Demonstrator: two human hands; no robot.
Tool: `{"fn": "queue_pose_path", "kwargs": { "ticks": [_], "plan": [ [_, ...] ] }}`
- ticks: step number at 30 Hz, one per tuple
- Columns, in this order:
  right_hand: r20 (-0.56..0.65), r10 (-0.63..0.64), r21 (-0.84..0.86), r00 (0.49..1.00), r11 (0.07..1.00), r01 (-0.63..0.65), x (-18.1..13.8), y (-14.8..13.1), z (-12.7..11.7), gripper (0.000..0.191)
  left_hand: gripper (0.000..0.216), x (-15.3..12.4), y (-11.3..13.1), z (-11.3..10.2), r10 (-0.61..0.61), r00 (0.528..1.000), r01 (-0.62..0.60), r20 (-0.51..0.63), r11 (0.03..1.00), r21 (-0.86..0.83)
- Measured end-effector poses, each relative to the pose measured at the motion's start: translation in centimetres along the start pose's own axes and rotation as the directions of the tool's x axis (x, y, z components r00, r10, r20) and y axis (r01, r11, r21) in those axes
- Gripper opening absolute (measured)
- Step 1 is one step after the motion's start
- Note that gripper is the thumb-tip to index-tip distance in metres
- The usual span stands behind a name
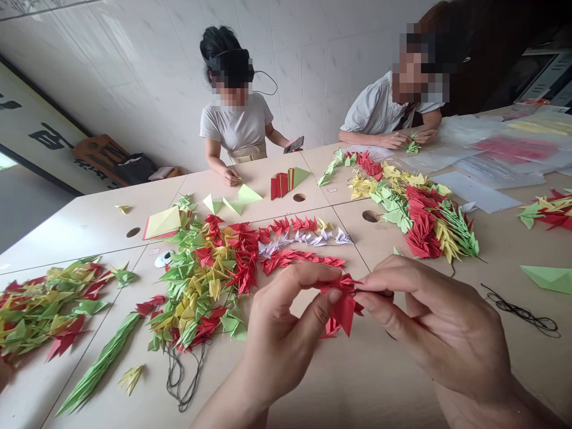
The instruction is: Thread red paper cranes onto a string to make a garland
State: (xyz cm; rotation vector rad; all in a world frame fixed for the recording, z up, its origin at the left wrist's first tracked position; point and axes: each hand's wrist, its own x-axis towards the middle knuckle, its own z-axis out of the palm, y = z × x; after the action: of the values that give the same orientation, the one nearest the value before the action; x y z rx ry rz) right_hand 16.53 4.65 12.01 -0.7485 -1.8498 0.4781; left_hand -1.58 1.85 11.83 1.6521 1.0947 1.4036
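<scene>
Between thumb and fingers, my left hand (286,322) pinches a red folded paper crane (345,310), held above the near side of the table. Close to its right side, my right hand (438,322) is closed in a pinch on a thin black cord (379,292). Whether a needle is at the cord's tip cannot be made out. More red folded paper shows just under the held piece. Beyond my hands lie rows of red cranes (304,259) and white cranes (313,239). A large heap of green, yellow and red cranes (210,268) is left of my left hand.
Another crane pile (424,220) lies at the right, near a loose black cord coil (522,310). Across the table (357,381), one person (236,125) touches paper and holds a phone (294,145); another person (379,113) folds green paper. Plastic bags (518,146) cover the far right.
</scene>
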Motion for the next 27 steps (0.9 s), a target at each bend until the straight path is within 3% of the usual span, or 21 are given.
{"fn": "queue_pose_path", "kwargs": {
  "ticks": [3,9,15,21,27],
  "plan": [
    [-0.057,0.04,-0.026,0.998,0.999,-0.041,-0.07,0.07,0.15,0.025,0.021,-0.04,0.06,0.05,0.031,0.999,-0.031,0.01,0.999,0.01],
    [0.05,0.017,-0.055,0.999,0.998,-0.014,0.16,-0.22,-0.18,0.015,0.022,0.0,0.21,0.05,0.081,0.995,-0.083,0.062,0.996,0.035],
    [0.057,0.073,-0.053,0.996,0.996,-0.07,0.64,-0.61,-0.15,0.011,0.027,-0.08,0.11,0.01,0.099,0.993,-0.1,0.071,0.995,0.015],
    [0.07,0.04,-0.05,0.997,0.998,-0.036,0.46,-0.39,-0.23,0.012,0.025,0.04,0.1,0.04,0.112,0.992,-0.114,0.061,0.993,0.03],
    [0.092,0.009,-0.088,0.996,0.996,-0.001,0.28,0.13,-0.21,0.015,0.024,0.21,0.25,-0.04,0.207,0.977,-0.214,0.056,0.959,0.184]
  ]
}}
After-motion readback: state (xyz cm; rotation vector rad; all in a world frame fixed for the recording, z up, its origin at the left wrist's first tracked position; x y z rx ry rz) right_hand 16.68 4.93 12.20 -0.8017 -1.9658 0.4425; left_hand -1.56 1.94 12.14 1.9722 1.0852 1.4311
